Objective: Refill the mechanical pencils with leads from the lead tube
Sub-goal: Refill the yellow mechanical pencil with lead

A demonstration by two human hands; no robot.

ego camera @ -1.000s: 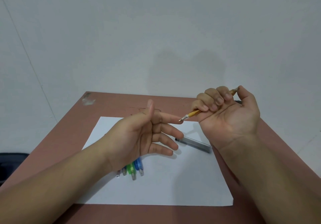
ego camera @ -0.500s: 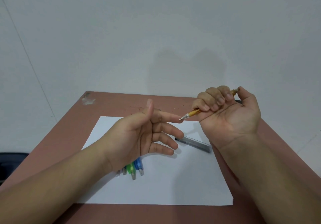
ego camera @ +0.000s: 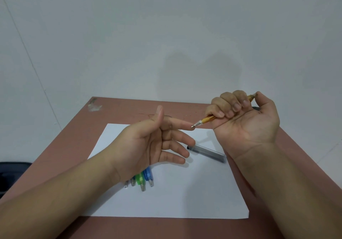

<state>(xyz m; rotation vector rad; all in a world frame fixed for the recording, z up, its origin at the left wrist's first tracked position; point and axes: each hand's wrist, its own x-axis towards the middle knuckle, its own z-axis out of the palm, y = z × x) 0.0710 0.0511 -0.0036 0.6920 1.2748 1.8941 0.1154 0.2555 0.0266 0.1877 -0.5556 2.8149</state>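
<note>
My right hand [ego camera: 246,120] is fisted palm-up around an orange mechanical pencil [ego camera: 203,121], thumb on its top end, metal tip pointing left. That tip touches the index fingertip of my left hand [ego camera: 148,142], which is open with fingers spread and holds nothing. A dark, translucent lead tube [ego camera: 207,152] lies on the white paper between my hands. Several other mechanical pencils, among them a green one [ego camera: 139,180] and a blue one [ego camera: 149,175], lie on the paper under my left wrist, mostly hidden.
A white sheet of paper [ego camera: 185,198] covers the middle of a reddish-brown table [ego camera: 129,109] set against a pale wall. A dark object [ego camera: 11,174] sits off the table's left edge. A scuffed patch [ego camera: 94,105] marks the far left corner.
</note>
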